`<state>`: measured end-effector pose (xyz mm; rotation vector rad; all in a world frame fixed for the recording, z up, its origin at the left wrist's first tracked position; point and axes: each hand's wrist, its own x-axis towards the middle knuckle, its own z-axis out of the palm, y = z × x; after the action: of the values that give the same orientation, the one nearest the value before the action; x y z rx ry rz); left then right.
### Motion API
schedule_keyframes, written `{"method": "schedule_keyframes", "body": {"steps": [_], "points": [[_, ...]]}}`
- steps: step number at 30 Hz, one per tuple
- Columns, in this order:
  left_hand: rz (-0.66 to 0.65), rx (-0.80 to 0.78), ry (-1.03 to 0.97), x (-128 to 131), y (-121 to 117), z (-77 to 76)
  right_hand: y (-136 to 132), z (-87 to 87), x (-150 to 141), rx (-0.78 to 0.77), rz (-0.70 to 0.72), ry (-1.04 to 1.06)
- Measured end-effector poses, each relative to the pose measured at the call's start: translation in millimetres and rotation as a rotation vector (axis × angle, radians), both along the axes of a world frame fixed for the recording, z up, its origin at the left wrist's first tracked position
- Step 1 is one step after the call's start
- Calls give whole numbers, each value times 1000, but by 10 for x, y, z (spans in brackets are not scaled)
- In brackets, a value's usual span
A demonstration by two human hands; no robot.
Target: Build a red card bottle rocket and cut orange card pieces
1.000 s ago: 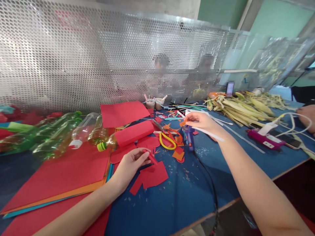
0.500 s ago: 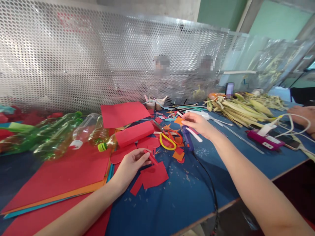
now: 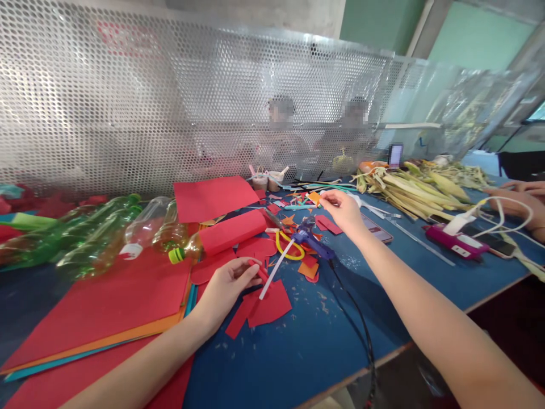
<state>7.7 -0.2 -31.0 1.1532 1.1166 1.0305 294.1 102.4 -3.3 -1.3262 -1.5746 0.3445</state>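
My left hand [image 3: 227, 287] is closed, pinching a small strip of red paper [image 3: 263, 274] between thumb and fingers. Below it, cut red paper pieces [image 3: 272, 307] lie on the blue table. My right hand [image 3: 343, 210] is farther out, its fingertips closed on a small orange paper piece [image 3: 314, 197]. Between the hands is a purple glue gun [image 3: 314, 244], apart from both. A white glue stick [image 3: 276, 270] juts from it toward the left hand. Yellow-handled scissors [image 3: 290, 253] lie partly under the gun.
Left of the hands are red, orange and blue sheets [image 3: 114, 307] and several plastic bottles [image 3: 100, 238]. A red-wrapped bottle [image 3: 232, 232] lies behind my left hand. Corn husks [image 3: 413, 187], a magenta power strip [image 3: 457, 241] and another person's hands [image 3: 525, 196] are at right.
My right hand has moved slightly up and away from the glue gun, with the orange paper at its fingertips. The gun has turned, its glue stick now pointing left. My left hand stays put.
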Motion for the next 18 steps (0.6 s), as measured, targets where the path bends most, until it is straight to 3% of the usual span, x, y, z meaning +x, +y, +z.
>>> {"method": "schedule_keyframes", "body": {"steps": [4,9,13,18], "points": [[-3,9,7,7,-5,9,-34,75,-35,-71,-33,-136],[0,23,8,26,-30,43,-417,210,-128,-222,22,-399],[20,13,6,27,-37,44,-621,190,-192,-328,101,-564],[52,31,-8,18,-42,25,-618,179,-226,-383,139,-649]]}}
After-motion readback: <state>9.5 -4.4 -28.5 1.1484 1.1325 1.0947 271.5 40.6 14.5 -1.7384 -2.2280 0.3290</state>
